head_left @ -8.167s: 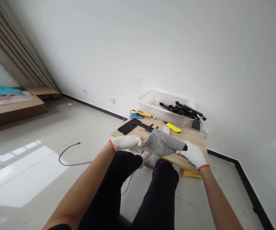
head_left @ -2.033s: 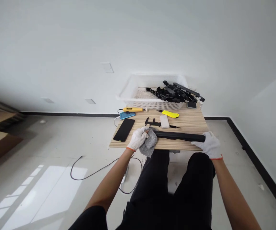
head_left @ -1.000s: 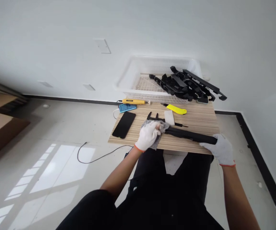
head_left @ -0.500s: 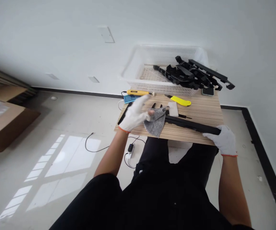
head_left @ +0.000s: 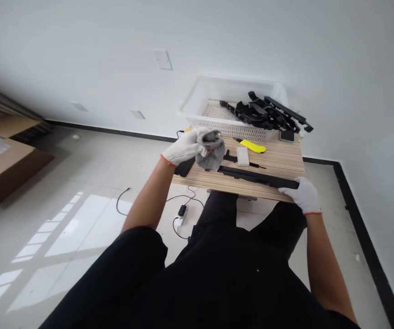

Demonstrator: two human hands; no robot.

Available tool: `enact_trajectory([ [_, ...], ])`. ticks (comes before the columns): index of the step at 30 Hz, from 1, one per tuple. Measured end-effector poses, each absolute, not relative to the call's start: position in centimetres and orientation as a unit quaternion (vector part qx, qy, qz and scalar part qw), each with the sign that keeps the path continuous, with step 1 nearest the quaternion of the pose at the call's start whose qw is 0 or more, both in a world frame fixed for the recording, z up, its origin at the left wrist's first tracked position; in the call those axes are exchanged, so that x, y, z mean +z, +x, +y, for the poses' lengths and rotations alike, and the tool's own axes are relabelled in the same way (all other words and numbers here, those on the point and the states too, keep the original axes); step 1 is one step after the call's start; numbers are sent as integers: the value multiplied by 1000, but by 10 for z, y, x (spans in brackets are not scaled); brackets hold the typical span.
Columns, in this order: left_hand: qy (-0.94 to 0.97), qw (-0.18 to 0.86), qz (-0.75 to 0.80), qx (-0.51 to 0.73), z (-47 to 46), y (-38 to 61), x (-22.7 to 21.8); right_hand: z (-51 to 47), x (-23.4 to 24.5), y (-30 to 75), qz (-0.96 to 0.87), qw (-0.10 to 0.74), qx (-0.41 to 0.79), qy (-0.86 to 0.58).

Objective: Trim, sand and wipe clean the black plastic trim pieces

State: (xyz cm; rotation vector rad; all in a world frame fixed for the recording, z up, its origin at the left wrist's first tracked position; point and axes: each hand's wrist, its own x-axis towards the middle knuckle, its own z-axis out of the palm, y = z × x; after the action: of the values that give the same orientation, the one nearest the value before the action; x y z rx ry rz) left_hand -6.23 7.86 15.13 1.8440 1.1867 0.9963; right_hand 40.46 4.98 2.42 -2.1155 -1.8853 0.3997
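My left hand [head_left: 187,145], in a white knit glove with an orange cuff, grips a bunched grey cloth [head_left: 212,153] above the left part of the table. The cloth hides the far end of a long black plastic strip [head_left: 253,176], which lies across the table's near side. My right hand [head_left: 302,193], gloved the same way, is closed around the strip's right end at the table's front right corner. Just behind the strip lie a white block [head_left: 242,156] and a thin black tool [head_left: 230,157], partly under the block.
A white plastic basket [head_left: 213,122] holding several black plastic parts [head_left: 263,112] stands at the table's back against the wall. In front of it are a yellow-handled knife [head_left: 252,145] and a phone [head_left: 286,135]. Cables and a power strip [head_left: 179,219] lie on the floor.
My left hand, open over the cloth before, has closed on it and lifted it off the table, bunching it. My right hand still holds the strip's end. The whole view has shifted slightly.
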Motion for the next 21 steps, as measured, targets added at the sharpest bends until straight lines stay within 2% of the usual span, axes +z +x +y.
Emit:
enact_trajectory([
  [3, 677, 430, 420, 425, 65, -65, 171, 51, 23, 406, -656, 139, 150, -727],
  [5, 678, 419, 425, 429, 58, -62, 170, 50, 22, 407, -662, 146, 145, -721],
  [8, 660, 377, 489, 428, 50, -48, 145, 50, 18, 408, -666, 153, 126, -719],
  [10, 661, 355, 540, 382, 47, -34, 119, 50, 14, 407, -666, 154, 119, -720],
  [15, 660, 380, 545, 350, 50, -3, 76, 54, 12, 397, -695, 154, 101, -695],
  [18, 665, 335, 568, 352, 62, 4, 65, 57, 17, 389, -721, 143, 84, -673],
  [21, 706, 219, 584, 336, 68, -1, 51, 61, 25, 389, -760, 145, 72, -629],
])
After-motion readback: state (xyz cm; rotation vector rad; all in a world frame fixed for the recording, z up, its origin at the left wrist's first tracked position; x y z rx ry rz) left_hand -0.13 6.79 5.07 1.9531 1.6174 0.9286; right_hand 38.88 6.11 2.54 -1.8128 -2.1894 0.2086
